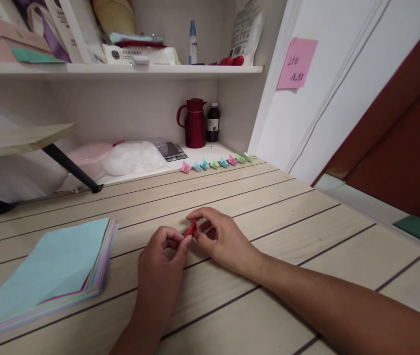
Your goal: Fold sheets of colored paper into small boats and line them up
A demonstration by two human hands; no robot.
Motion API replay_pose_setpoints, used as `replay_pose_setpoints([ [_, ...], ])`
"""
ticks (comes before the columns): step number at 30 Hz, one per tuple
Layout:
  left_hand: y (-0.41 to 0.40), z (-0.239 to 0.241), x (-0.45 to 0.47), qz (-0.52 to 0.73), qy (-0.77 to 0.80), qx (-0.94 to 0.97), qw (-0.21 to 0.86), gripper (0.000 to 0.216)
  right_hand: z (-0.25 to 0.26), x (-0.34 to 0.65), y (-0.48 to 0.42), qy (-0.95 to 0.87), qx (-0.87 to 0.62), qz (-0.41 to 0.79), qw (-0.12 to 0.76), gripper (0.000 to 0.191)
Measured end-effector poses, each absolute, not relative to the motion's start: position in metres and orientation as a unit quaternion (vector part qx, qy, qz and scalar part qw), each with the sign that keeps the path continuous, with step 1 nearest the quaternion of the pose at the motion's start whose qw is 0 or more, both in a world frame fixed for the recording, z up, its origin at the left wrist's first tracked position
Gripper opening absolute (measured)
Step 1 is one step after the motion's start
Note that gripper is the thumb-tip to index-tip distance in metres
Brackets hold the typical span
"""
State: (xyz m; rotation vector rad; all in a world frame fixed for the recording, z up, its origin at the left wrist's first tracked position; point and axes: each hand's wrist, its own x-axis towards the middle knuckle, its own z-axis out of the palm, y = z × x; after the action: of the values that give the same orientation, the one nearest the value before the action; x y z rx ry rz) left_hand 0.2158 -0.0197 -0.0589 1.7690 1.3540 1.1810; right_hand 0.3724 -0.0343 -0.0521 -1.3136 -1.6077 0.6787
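A small piece of folded red paper [191,230] is held between my two hands over the middle of the wooden table. My left hand [163,264] pinches its near side between thumb and fingers. On the other side, my right hand [225,239] has its thumb at the paper's edge, with the index finger arched above it. How far the right fingertips grip the paper is partly hidden. Along the table's back edge stands a row of several small folded paper boats [214,163] in pink, blue and green. To the left lies a stack of coloured paper [58,261], light blue on top.
Behind the table, a white shelf holds a red thermos jug [195,123], a dark bottle [213,122] and a white plastic bag [134,158]. A small raised stand [21,138] with black legs is at the back left. A pink note [297,63] hangs at right.
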Motion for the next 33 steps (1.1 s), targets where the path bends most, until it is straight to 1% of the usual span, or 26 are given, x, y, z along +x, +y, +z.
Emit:
replay_pose_setpoints([
  [4, -0.019, -0.062, 0.218, 0.449, 0.502, 0.671, 0.310, 0.017, -0.054, 0.372, -0.033, -0.648, -0.535, 0.293, 0.457, 0.031],
  [7, -0.019, -0.060, 0.216, 0.453, 0.521, 0.659, 0.300, 0.019, -0.055, 0.373, -0.033, -0.654, -0.534, 0.271, 0.462, 0.030],
  [11, -0.015, -0.049, 0.200, 0.475, 0.587, 0.604, 0.256, 0.026, -0.058, 0.378, -0.029, -0.650, -0.543, 0.251, 0.469, 0.029],
  [15, 0.001, -0.048, 0.177, 0.487, 0.630, 0.568, 0.209, 0.026, -0.062, 0.382, -0.022, -0.644, -0.558, 0.253, 0.458, 0.026],
  [19, 0.011, -0.061, 0.174, 0.406, 0.620, 0.637, 0.210, 0.038, -0.067, 0.382, -0.021, -0.664, -0.553, 0.256, 0.434, 0.030],
  [23, 0.006, -0.069, 0.186, 0.286, 0.615, 0.722, 0.138, 0.045, -0.068, 0.380, -0.023, -0.673, -0.542, 0.272, 0.423, 0.037],
  [25, 0.001, -0.070, 0.190, 0.248, 0.621, 0.735, 0.111, 0.043, -0.067, 0.380, -0.025, -0.678, -0.542, 0.273, 0.415, 0.039],
  [27, -0.002, -0.070, 0.192, 0.232, 0.623, 0.741, 0.098, 0.035, -0.066, 0.379, -0.026, -0.688, -0.542, 0.269, 0.401, 0.042],
  [30, -0.004, -0.068, 0.194, 0.226, 0.631, 0.736, 0.098, 0.018, -0.064, 0.377, -0.027, -0.699, -0.545, 0.259, 0.383, 0.045],
  [33, -0.006, -0.064, 0.197, 0.220, 0.630, 0.736, 0.116, 0.009, -0.064, 0.377, -0.026, -0.695, -0.552, 0.256, 0.382, 0.047],
])
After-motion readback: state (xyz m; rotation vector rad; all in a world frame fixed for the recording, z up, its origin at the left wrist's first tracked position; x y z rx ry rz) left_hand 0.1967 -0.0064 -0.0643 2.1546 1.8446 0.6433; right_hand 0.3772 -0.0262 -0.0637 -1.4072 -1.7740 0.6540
